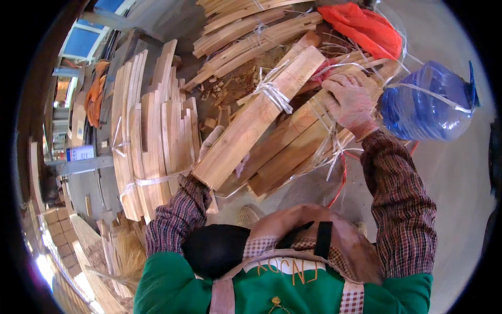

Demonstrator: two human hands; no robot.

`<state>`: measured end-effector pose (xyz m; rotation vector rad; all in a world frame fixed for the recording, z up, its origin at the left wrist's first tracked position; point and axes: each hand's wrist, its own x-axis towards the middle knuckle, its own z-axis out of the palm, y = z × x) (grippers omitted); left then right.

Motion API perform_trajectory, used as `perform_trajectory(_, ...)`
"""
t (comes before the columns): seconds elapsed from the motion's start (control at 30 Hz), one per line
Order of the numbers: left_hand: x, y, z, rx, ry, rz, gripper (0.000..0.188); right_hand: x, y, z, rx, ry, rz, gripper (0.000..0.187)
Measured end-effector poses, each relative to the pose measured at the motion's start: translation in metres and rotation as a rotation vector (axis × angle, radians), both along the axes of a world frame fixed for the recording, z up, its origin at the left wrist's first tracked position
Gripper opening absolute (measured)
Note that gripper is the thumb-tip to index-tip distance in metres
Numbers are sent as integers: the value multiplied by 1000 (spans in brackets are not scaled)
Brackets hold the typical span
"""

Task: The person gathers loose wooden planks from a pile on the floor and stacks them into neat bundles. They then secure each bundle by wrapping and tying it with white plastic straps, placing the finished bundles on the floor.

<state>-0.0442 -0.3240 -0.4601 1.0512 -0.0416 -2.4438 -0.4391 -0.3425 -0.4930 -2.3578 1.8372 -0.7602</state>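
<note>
A bundle of wooden slats (pixel 266 112), bound with white plastic string (pixel 273 96), lies slantwise in front of me. My left hand (pixel 210 142), in a pale glove, is wrapped round its lower end, with fingers partly hidden behind the wood. My right hand (pixel 349 99), gloved too, is closed over the upper part of a second tied bundle (pixel 295 144) to the right. Its fingertips are bent down beside some red string or cloth (pixel 320 72), and what they grip is hidden. Loose white string (pixel 329 141) hangs at this second bundle.
More tied slat bundles stand at the left (pixel 151 136) and lie at the far side (pixel 261 39). Wood chips (pixel 222 94) litter the floor between them. A red bag (pixel 361 29) is at the far right, near a blue plastic water jug (pixel 429 102) with string round it.
</note>
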Motion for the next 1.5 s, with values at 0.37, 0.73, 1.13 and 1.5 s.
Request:
perform_trajectory(0.37, 8, 0, -12, -141, 138, -47, 83, 4, -1, 4, -59, 29, 3, 29)
perform_trajectory(0.73, 15, -1, -22, -28, 315, -33, 80, 4, -2, 2, -77, 16, 26, 29)
perform_trajectory(1.13, 15, -2, -17, -105, 325, -65, 80, 6, -3, 2, -72, -2, 21, 29)
perform_trajectory(1.5, 13, 1, -11, -154, 258, -74, 79, 7, -2, 2, -62, 18, 17, 29)
